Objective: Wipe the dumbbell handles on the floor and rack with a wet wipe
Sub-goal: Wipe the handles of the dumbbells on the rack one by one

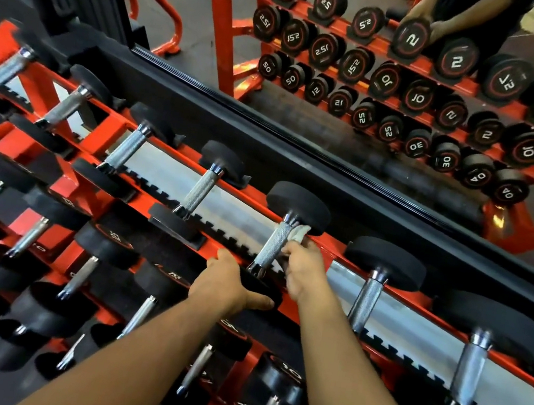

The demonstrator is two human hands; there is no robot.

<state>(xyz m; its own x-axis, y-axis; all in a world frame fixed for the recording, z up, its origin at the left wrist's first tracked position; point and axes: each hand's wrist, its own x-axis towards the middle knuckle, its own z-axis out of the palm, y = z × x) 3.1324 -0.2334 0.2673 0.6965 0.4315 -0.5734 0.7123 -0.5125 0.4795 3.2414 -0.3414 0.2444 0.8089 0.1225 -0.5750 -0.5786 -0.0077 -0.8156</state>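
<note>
1. we see an orange rack [414,299] in tiers, running from upper left to lower right and filled with black-headed dumbbells on every level.
2. behind its top tier a mirror [349,58] repeats the rack and its numbered dumbbell ends, reversed.
3. on the top tier, near the middle of the view, lies the dumbbell [298,207] being handled; its far head sits on the rear rail and its near head is under our left hand.
4. our left hand [228,286] rests over that near head, fingers curled round its rim, thumb pointing right along its lower edge.
5. our right hand [302,268] lies just right of the knurled chrome handle [274,244], fingers closed on the wipe.
6. the wet wipe [298,233], white and bunched, sticks out above the right hand and touches the upper right side of the handle, just below the far head.
7. neighbouring dumbbells stand to either side on the same tier; those at far left are blurred.
</note>
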